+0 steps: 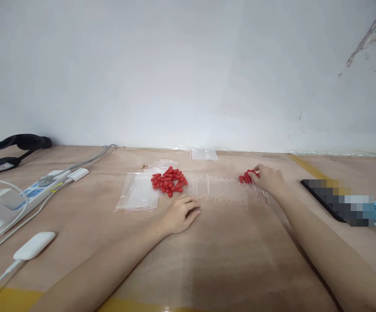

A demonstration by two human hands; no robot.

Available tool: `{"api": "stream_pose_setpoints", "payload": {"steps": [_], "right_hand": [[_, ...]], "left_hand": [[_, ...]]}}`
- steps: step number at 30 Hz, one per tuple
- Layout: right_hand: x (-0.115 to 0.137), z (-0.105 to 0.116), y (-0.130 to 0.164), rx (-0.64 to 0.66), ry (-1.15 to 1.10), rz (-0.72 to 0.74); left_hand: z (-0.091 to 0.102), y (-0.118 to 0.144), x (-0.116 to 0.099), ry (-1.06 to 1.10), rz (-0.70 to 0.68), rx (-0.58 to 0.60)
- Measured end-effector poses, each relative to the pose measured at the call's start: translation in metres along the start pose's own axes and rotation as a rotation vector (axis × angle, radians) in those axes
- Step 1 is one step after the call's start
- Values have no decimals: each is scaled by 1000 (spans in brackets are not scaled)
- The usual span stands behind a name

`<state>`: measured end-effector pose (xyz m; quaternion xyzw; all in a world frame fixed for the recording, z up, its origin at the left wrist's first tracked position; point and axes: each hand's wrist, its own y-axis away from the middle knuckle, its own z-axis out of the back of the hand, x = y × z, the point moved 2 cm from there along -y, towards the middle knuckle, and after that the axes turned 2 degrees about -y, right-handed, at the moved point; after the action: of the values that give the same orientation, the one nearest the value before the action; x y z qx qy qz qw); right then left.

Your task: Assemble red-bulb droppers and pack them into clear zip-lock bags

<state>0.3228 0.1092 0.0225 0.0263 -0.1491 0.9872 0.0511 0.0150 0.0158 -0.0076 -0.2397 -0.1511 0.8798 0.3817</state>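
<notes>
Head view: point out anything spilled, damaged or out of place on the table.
Nothing looks spilled or damaged. The red bulbs lie in a loose pile beside the clear tubes; a few more sit under the right hand. The left hand rests on the table.

A dark flat object [337, 200] at the right is pixelated beyond telling; the right hand [267, 178] hides some red caps [246, 177] (count unclear).

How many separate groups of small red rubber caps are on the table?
2. One pile of small red rubber caps lies beside the clear plastic bags; a smaller cluster is under the right hand, partly hidden.
</notes>
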Motion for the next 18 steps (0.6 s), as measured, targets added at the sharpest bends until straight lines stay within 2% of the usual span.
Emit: {"api": "stream_pose_setpoints", "payload": {"steps": [2, 5, 7, 18], "right_hand": [[3, 5, 12, 86, -62, -5], [10, 8, 33, 288, -149, 66], [15, 9, 43, 372, -168, 89], [15, -11, 41, 467, -328, -114]], "left_hand": [[1, 0, -1, 3, 0, -1], [2, -1, -1, 4, 3, 3], [2, -1, -1, 2, 4, 4], [0, 0, 0, -17, 2, 3]]}}
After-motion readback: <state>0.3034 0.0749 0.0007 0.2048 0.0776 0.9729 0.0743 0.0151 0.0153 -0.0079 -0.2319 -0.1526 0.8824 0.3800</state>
